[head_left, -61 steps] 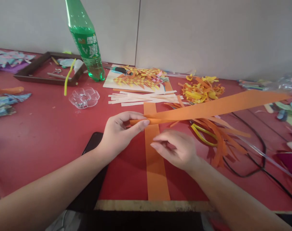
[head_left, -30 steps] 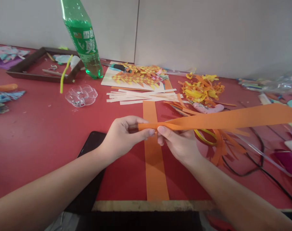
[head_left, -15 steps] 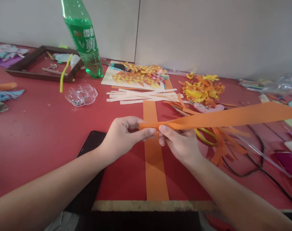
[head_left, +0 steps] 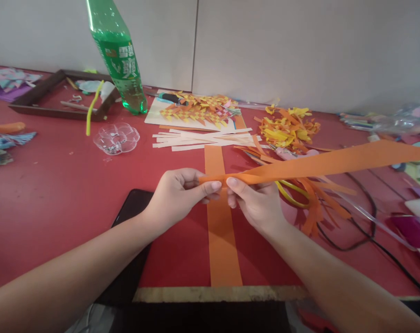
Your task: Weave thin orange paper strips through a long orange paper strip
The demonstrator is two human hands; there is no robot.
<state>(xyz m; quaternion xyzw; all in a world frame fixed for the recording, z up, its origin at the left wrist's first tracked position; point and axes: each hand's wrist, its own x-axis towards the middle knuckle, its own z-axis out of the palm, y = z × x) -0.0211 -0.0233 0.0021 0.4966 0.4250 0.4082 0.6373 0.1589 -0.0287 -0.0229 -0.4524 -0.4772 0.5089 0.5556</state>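
Both my hands pinch one long orange paper strip [head_left: 320, 164], held above the table. My left hand [head_left: 177, 196] grips its left end between thumb and fingers. Close beside it, my right hand [head_left: 258, 203] pinches the strip, which is folded lengthwise there. From my right hand the strip widens, unfolded, and stretches out to the right. Beneath my hands, a second orange paper strip [head_left: 225, 249] lies flat on the red table, running from the front edge toward the back. My fingertips behind the paper are partly hidden.
A black phone [head_left: 126, 259] lies by my left forearm. Pale paper strips [head_left: 203, 138], yellow-orange scraps [head_left: 289, 127] and scissors with yellow handles [head_left: 293, 196] lie beyond. A green bottle [head_left: 121, 60], a clear flower-shaped dish [head_left: 116, 138] and a dark frame [head_left: 53, 111] stand left. Black cable [head_left: 362, 240] curls right.
Both hands keep their pinch on the strip with hardly any movement. The strip's long right part has risen slightly, and the whole view has shifted a little.
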